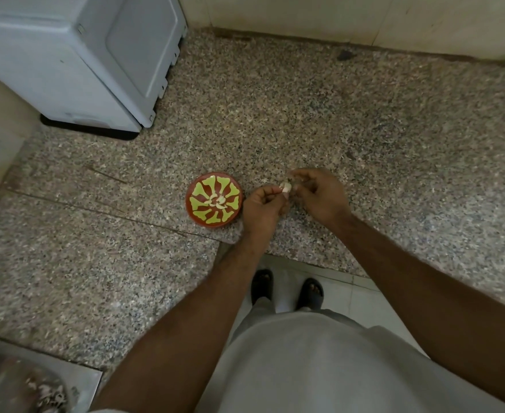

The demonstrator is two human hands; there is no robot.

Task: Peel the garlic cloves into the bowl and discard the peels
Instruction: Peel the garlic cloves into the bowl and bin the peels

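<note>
A small red bowl [214, 199] with a yellow-green pattern sits on the speckled granite counter [364, 138]. Several peeled garlic cloves [218, 201] lie in its middle. Just right of the bowl, my left hand [263, 208] and my right hand [319, 195] meet above the counter. Between their fingertips is one pale garlic clove [286, 187]; both hands pinch it. Whether any skin is still on the clove is too small to tell.
A grey-white appliance [75, 61] stands at the back left of the counter. A steel sink [22, 386] with garlic peels [50, 394] in it is at the bottom left. The tiled wall [364, 16] runs along the back. My feet show on the floor below.
</note>
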